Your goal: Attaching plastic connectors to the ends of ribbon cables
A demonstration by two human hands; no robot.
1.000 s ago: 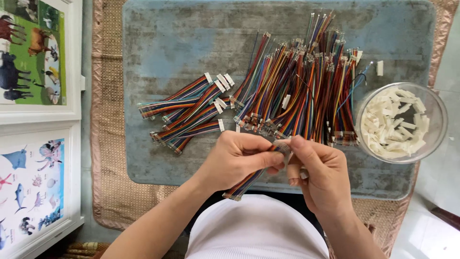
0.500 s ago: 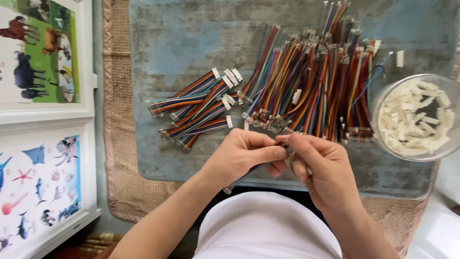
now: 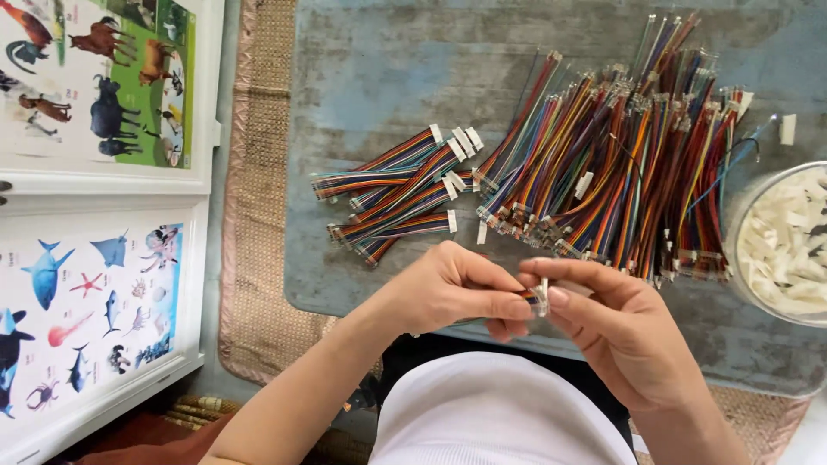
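My left hand [image 3: 452,288] and my right hand [image 3: 616,323] meet over the near edge of the blue-grey mat [image 3: 388,95]. Between their fingertips they pinch one multicoloured ribbon cable with a small white connector [image 3: 541,297] at its end; most of that cable is hidden under my left hand. Just beyond the hands lies a small fanned stack of ribbon cables with white connectors [image 3: 405,194]. To its right spreads a large heap of similar coloured cables [image 3: 616,172].
A clear glass bowl [image 3: 741,258] of white plastic connectors sits at the right edge. A woven brown mat [image 3: 254,215] lies under the blue-grey one. Two framed animal picture posters [image 3: 95,86] lie on the left. A loose white connector [image 3: 787,129] rests at far right.
Both hands stay together on the cable end, fingers shifting slightly. The view has drifted, so the cables and bowl sit further right in frame.
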